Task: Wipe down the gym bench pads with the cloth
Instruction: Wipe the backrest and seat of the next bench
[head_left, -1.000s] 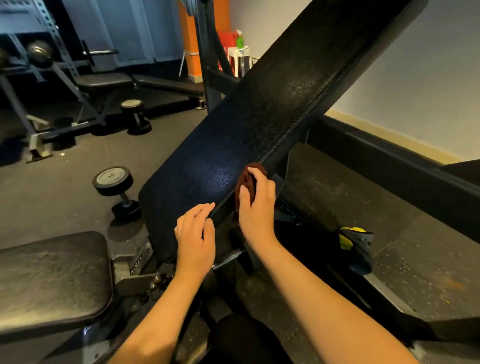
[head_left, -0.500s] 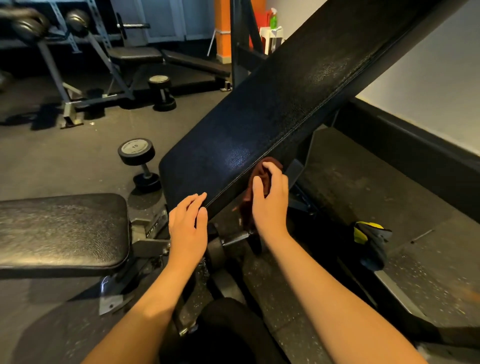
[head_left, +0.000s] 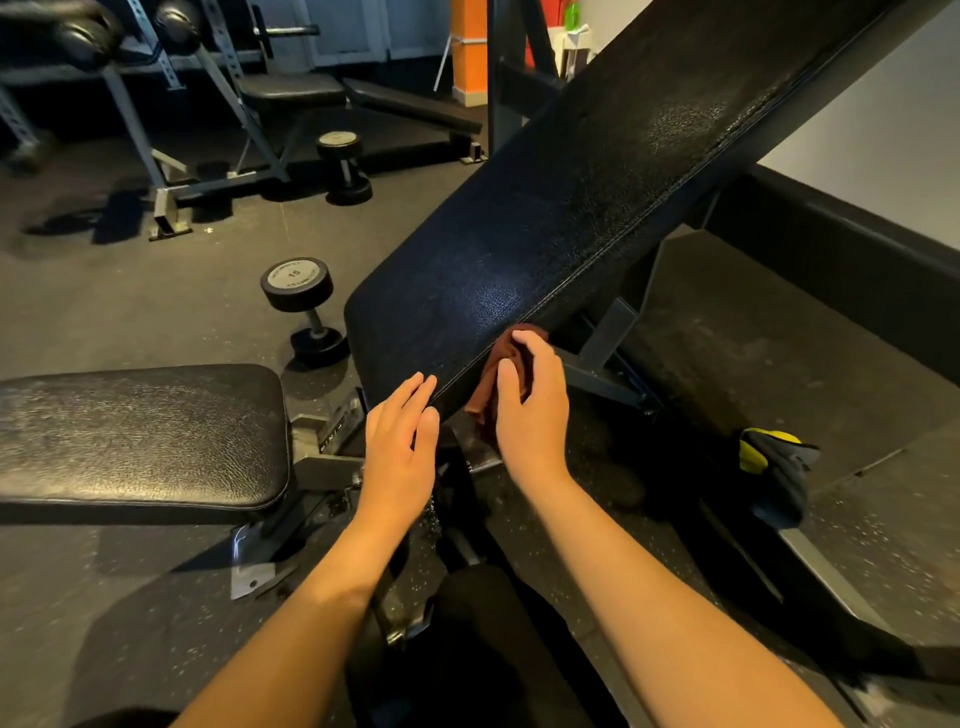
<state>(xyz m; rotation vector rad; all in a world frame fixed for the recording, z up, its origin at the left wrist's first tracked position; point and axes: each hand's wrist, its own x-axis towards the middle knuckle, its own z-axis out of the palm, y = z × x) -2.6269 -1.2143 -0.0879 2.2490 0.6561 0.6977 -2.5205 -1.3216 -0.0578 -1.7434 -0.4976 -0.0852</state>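
Forearms reach in from six o'clock. The left hand (head_left: 402, 441), fingers straight and pressed together, lies flat on the lower corner of the inclined back pad (head_left: 545, 234) and holds nothing. Just beside it at three o'clock, the right hand (head_left: 532, 410) curls round the bunched brown cloth (head_left: 489, 382) and presses it to the pad's side edge, below the stitched seam.

Bunched this tight, the cloth probably meets only a narrow strip, so a quick stroke could leave the edge streaked. Its loose tail hangs toward the hinge hardware at six o'clock of the hand and might snag there. A steel strut (head_left: 605, 332) stands near at two o'clock of the right hand; a fast sweep up the edge could bang the knuckles on it.

At nine o'clock lies the flat seat pad (head_left: 140, 431), its face speckled, and I judge it easy to skip. Farther off, at eleven o'clock, a dumbbell (head_left: 304, 306) stands on the floor close to both pads, where a sideways step could catch it.
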